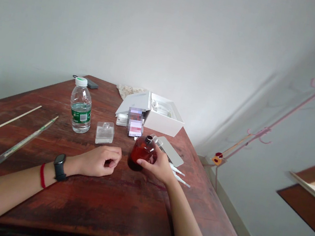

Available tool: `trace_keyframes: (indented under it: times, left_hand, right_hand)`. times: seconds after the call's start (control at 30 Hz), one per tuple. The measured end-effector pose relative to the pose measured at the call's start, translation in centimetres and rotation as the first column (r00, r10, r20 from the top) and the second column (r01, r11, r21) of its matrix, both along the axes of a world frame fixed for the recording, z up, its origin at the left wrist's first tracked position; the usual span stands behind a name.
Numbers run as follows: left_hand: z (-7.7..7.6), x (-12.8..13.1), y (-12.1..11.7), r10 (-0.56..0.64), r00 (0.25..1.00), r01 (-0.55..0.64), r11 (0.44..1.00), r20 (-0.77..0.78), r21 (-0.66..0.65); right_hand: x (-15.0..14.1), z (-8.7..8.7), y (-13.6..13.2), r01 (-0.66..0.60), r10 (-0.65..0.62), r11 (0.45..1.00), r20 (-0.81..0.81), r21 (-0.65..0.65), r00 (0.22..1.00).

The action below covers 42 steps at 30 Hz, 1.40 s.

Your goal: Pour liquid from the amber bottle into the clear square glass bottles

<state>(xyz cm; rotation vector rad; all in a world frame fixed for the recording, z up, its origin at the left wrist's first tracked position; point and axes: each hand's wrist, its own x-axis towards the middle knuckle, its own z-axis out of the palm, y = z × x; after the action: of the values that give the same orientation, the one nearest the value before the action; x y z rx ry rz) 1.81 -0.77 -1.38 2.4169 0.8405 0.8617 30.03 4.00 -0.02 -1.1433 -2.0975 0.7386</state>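
Note:
In the head view my right hand [157, 166] is wrapped round a brown glass bottle [140, 153] with an open neck, tilted slightly over the table. My left hand [101, 161] rests on the wood to its left, fingers curled in a loose fist, and I see nothing in it. Behind the left hand stands a small clear square glass container [104, 133]. Just right of my right hand lie white-and-clear droppers [180, 175], partly hidden by it, and a flat grey plate [172, 152].
A clear water bottle [80, 112] stands at the left, near a bare chopstick [10, 120] and a wrapped pair [21, 144]. An open white box [164, 125] sits at the back. Beyond the right table edge leans a pink coat rack [293, 105].

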Motion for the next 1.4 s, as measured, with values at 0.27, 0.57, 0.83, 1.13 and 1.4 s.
trace_keyframes:
  times: [0.27,0.57,0.83,1.13,1.4]
  left_hand:
    - [0.0,0.0,0.0,-0.001,1.0,0.001,1.0,-0.009,0.004]
    - [0.2,0.0,-0.1,0.012,1.0,-0.012,1.0,-0.019,-0.011]
    - [0.3,-0.2,-0.1,0.034,0.999,-0.034,0.998,-0.012,-0.055]
    - [-1.8,-0.5,-0.2,0.015,0.99,-0.019,1.0,-0.141,-0.025]
    - [-1.8,-0.4,-0.1,0.009,0.99,-0.011,1.0,-0.143,-0.009]
  right_hand:
    - [0.1,-0.2,0.2,-0.004,0.004,1.0,0.0,-0.011,1.0]
    - [0.1,-0.3,0.2,0.001,-0.001,0.999,0.002,-0.04,1.0]
    - [0.1,-0.3,0.1,-0.004,0.004,1.0,0.002,-0.029,1.0]
    - [0.0,-0.1,-0.1,0.019,-0.019,0.999,0.005,-0.029,1.0]
    - [0.0,0.0,-0.1,0.007,-0.007,1.0,0.0,-0.021,1.0]
